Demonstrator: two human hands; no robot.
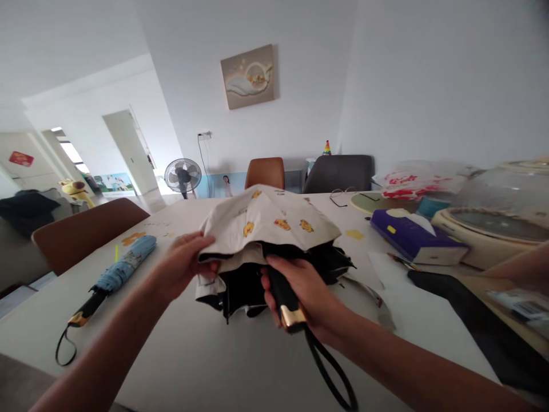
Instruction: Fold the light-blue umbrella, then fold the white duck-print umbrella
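A cream umbrella (281, 214) with small yellow cartoon figures and a black lining is partly folded in front of me, its cloth hanging loose. Its black handle with a gold end band points toward me, and a black wrist strap (330, 372) dangles from it. My right hand (302, 286) is wrapped round that handle. At the left edge of the cloth, my left hand (186, 260) pinches the canopy's hem between thumb and fingers. On the left side of the table lies a blue folded umbrella (124, 266) with a black and gold handle, apart from both hands.
The white table (171, 355) carries a purple tissue box (416, 234), eyeglasses (341, 197), a plastic bag (422, 177) and a cream appliance with a clear lid (493, 229) on the right. Chairs (88, 229) stand around it. A fan (183, 174) is behind. Part of another arm (523, 263) shows far right.
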